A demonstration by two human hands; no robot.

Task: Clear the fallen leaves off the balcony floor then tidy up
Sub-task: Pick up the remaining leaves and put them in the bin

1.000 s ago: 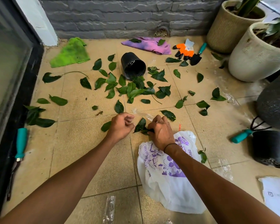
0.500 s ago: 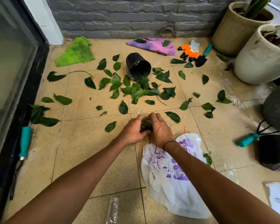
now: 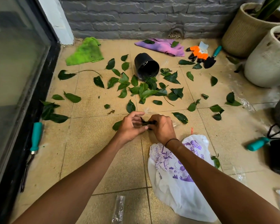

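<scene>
Your hands are coming together now — a second ago they were apart. Your left hand [image 3: 131,126] and right hand [image 3: 162,128] are both pinching a small leaf bunch [image 3: 148,122], fingers curled, just past the bag [image 3: 176,180]. Farther off, leaves [image 3: 144,91] are lying scattered around the tipped pot [image 3: 145,66].

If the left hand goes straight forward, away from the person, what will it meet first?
Probably the single leaf lying just beyond the left hand, then the dense pile of leaves before the tipped black pot. Depth is uncertain.
</scene>
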